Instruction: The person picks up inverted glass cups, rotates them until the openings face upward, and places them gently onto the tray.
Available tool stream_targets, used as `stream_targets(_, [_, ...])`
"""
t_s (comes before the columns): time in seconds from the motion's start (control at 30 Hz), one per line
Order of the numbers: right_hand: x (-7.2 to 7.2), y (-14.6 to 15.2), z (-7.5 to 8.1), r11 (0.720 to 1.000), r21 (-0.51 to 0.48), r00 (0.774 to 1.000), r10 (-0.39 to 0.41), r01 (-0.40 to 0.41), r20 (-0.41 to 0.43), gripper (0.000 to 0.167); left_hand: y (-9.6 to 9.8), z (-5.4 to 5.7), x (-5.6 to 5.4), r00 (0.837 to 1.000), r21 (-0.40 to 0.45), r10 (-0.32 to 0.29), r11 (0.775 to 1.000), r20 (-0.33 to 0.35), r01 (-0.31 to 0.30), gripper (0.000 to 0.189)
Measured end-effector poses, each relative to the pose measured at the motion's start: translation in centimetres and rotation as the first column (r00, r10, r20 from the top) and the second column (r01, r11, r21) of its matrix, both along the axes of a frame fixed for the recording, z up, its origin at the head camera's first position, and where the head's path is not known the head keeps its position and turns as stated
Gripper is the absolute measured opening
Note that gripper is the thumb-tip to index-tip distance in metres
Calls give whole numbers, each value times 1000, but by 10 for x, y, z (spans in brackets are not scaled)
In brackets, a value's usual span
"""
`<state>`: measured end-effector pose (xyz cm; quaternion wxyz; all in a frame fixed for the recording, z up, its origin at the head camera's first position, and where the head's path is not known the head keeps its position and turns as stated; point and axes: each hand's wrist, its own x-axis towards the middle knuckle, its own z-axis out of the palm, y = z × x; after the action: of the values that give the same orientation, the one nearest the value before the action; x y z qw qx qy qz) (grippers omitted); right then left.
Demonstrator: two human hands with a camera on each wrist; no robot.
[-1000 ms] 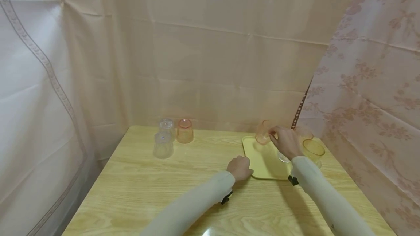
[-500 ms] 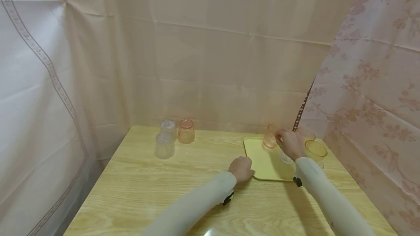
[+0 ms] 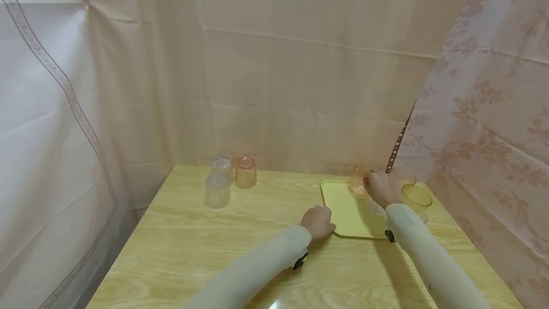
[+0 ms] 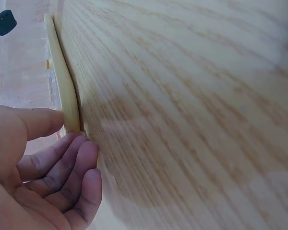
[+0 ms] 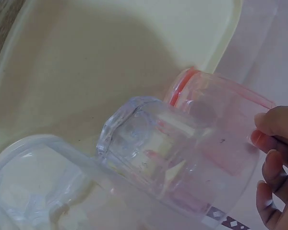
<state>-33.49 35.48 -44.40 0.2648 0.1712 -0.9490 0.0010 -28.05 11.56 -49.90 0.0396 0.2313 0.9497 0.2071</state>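
My left hand (image 3: 317, 222) pinches the near left corner of a yellow tray (image 3: 343, 213); in the left wrist view the thumb lies on the tray's rim (image 4: 69, 103) and the fingers curl below. At the tray's far side my right hand (image 3: 383, 189) pinches the rim of a transparent pink-orange cup (image 5: 221, 93), its base down toward the tray. A clear cup (image 5: 139, 124) with a faceted base stands right beside it. Close to my right wrist are a yellow cup (image 3: 417, 197) and another orange-tinted cup (image 3: 405, 176), partly hidden by the hand.
On the wooden table (image 3: 193, 252), at the back left, two clear cups (image 3: 217, 192) and an orange cup (image 3: 246, 174) stand upside down. A beige curtain (image 3: 274, 85) hangs behind the table, and a flowered curtain (image 3: 493, 132) borders its right side.
My right hand has moved right with the pink-orange cup, which has gone lower and closer to the clear cup on the tray. The left hand keeps its hold on the tray corner.
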Motion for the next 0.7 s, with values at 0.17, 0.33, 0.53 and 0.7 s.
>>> stream_targets(0.17, [-3, 4, 0, 999, 6, 999, -32, 32, 37, 22, 0, -1, 1, 1000, 4, 4, 1000, -5, -4, 42])
stream_targets(0.33, [-6, 8, 4, 999, -16, 995, -39, 40, 94, 27, 0, -1, 0, 1000, 2, 12, 1000, -16, -12, 41])
stream_targets(0.53, [-7, 12, 6, 998, 27, 994, -57, 55, 93, 27, 0, -2, -1, 1000, 7, -11, 1000, -12, 11, 43])
stream_targets(0.7, [-5, 12, 11, 998, 30, 993, -51, 48, 102, 30, -2, -1, -1, 1000, 7, -17, 1000, -16, 17, 42])
